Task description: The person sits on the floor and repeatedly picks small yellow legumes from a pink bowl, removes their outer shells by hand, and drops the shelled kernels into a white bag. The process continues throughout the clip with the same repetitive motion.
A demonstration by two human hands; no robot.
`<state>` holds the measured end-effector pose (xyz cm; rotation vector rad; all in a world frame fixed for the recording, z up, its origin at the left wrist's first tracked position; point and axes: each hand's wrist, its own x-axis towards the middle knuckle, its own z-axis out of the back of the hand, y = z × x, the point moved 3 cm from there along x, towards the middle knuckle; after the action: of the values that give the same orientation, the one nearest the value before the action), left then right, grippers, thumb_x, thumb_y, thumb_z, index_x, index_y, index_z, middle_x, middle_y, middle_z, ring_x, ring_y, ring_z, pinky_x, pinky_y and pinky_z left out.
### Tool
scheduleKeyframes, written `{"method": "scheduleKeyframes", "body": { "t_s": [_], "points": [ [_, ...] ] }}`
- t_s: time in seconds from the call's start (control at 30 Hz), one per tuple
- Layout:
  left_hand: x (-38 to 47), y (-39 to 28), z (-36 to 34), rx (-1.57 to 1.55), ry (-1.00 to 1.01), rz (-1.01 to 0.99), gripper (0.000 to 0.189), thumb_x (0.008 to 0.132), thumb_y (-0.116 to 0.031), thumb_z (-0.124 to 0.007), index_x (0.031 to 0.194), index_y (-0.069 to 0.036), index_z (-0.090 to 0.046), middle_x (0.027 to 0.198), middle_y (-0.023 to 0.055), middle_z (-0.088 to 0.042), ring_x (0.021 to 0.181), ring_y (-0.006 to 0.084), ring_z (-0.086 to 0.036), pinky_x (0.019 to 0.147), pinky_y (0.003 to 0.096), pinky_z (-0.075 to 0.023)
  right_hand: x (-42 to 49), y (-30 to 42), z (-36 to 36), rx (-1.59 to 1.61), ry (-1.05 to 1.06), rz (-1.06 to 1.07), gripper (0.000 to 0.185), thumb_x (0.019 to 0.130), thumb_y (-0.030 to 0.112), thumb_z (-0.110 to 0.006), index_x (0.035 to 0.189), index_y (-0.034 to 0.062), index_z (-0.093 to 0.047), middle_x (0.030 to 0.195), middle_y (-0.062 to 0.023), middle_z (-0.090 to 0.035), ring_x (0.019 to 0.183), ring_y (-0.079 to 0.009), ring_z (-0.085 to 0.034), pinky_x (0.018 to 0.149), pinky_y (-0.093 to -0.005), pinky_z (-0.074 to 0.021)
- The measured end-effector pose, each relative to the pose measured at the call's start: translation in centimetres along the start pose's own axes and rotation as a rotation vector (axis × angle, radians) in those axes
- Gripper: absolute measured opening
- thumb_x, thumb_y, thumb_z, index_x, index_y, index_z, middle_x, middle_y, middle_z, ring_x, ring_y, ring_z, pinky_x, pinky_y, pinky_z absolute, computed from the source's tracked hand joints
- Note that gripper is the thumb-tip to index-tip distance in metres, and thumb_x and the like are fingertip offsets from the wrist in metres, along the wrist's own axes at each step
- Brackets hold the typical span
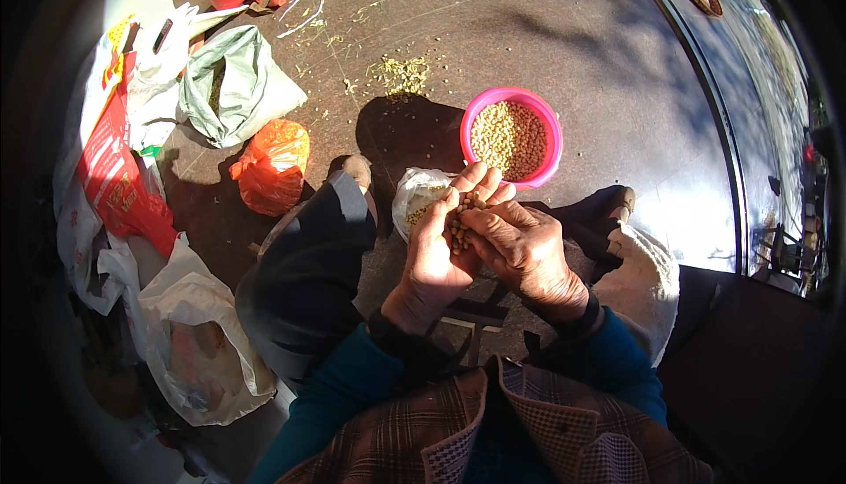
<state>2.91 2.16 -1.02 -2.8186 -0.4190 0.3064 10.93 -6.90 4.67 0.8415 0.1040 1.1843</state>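
My left hand [433, 256] is cupped palm up, holding a small heap of tan beans [461, 233]. Over that palm, my right hand [525, 246] is bent with its fingertips touching the beans; whether any are pinched is hidden. Just beyond my hands stands a pink plastic basin [558, 140] partly filled with similar beans [505, 137]. A white plastic bag [408, 186] with small yellowish pieces in it lies beside my left fingers, partly covered by them.
An orange plastic bag [274, 166] and an open pale green woven sack [264, 87] stand to the left. Red and white bags, among them an open white bag [198, 285], line the left side. Chaff [403, 75] lies scattered on the floor. A whitish cloth sack [644, 285] is at the right.
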Motion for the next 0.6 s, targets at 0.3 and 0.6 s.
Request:
{"method": "scheduleKeyframes", "body": {
  "t_s": [0.3,0.6],
  "points": [
    [0.2,0.5,0.5,-0.123,-0.011,0.048,0.054,0.107,-0.032,-0.040,0.151,0.000,-0.038,0.153,0.0169,-0.046,0.143,0.0343,-0.041,0.121,0.0454,-0.0307,0.5,-0.2,1.0,-0.058,-0.070,0.012,0.029,0.078,0.008,-0.076,0.106,0.0104,-0.068,0.092,-0.0072,-0.068,0.072,-0.0263,-0.069,0.061,-0.0368,-0.0568],
    [0.3,-1.8,-0.5,-0.066,0.031,-0.100,0.067,0.104,-0.043,-0.050,0.155,-0.003,-0.033,0.156,0.0130,-0.043,0.145,0.0314,-0.040,0.120,0.0435,-0.0332,0.1,-2.1,2.1,0.284,-0.067,-0.186,0.019,0.083,-0.005,-0.074,0.100,0.0018,-0.069,0.086,-0.0119,-0.068,0.075,-0.0270,-0.069,0.067,-0.0331,-0.0560]
  ]
}}
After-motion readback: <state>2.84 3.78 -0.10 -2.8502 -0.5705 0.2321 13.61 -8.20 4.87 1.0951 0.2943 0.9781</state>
